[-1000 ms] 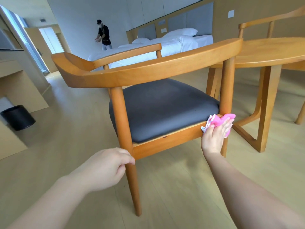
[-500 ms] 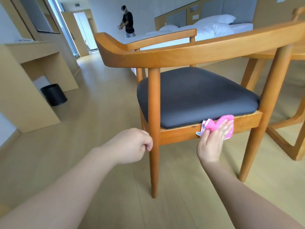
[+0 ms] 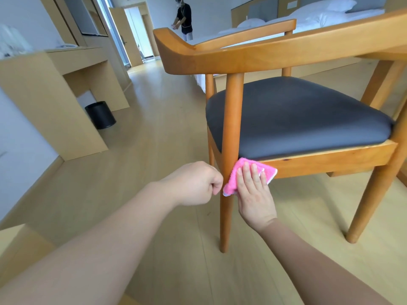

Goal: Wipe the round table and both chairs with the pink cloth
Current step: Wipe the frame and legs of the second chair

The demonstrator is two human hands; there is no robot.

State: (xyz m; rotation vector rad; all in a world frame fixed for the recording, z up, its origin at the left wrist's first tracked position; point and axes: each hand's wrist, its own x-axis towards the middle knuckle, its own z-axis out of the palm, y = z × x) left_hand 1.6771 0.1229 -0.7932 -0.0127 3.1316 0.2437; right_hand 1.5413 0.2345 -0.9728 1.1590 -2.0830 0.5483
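Pink cloth (image 3: 234, 177) — half under right hand (image 3: 255, 195)

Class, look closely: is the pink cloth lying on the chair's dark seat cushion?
No. The right hand presses the pink cloth against the chair's wooden frame, below the cushion.

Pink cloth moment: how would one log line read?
stage: wiping chair rail | right hand presses pink cloth flat beside the leg | left hand fisted, holds nothing
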